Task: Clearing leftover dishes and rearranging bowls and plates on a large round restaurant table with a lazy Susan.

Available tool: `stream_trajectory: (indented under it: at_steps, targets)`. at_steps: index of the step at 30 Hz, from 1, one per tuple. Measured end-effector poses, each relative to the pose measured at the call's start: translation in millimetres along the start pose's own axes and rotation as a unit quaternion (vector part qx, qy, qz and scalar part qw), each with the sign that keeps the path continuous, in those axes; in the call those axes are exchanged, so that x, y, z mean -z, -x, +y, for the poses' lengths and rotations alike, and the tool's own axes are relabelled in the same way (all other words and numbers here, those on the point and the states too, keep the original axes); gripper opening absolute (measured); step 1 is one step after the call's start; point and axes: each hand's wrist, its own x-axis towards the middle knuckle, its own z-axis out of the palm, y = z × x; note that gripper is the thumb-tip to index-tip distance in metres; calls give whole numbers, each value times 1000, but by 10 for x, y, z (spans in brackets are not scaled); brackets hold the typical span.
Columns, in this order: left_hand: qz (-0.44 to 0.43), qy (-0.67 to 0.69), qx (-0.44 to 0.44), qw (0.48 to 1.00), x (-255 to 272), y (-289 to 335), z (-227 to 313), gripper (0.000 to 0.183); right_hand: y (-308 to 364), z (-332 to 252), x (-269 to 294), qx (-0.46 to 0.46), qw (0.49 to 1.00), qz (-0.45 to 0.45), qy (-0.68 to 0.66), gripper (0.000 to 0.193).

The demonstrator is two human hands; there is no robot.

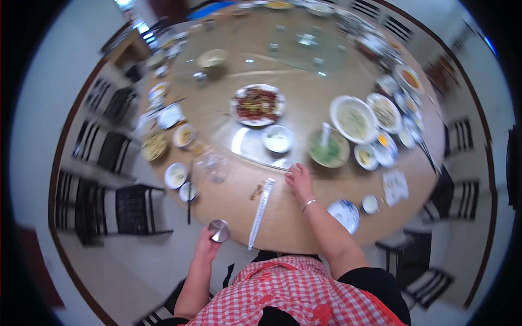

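Over the table's near left edge, my left hand (206,246) is closed around a small round metal cup (219,231). My right hand (299,180) reaches forward to the rim of the glass turntable (251,157); its fingers are loosely extended and no object shows in them. Just beyond those fingertips stand a white bowl (278,139) with a little pale food and a larger bowl of green soup (328,148) with a white spoon in it. A long white paper chopstick sleeve (262,213) lies on the table between my two hands.
A white plate of reddish food (258,105) sits on the turntable. Used bowls and plates crowd both sides, with a large soup bowl (354,119) at right. A blue-patterned plate (343,216) lies by my right forearm. Dark chairs (136,209) surround the table.
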Motion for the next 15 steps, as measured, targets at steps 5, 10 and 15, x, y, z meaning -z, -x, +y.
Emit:
stream_trajectory:
  at_steps: [5, 10, 15]
  targets:
    - [-87, -52, 68, 993, -197, -614, 128, 36, 712, -231, 1817, 208, 907, 313, 190, 21]
    - [-120, -101, 96, 983, -908, -830, 26, 32, 850, -304, 3500, 276, 659, 512, 476, 35]
    - [-117, -172, 119, 971, -1122, -684, 61, 29, 764, -445, 3455, 84, 798, 355, 480, 29]
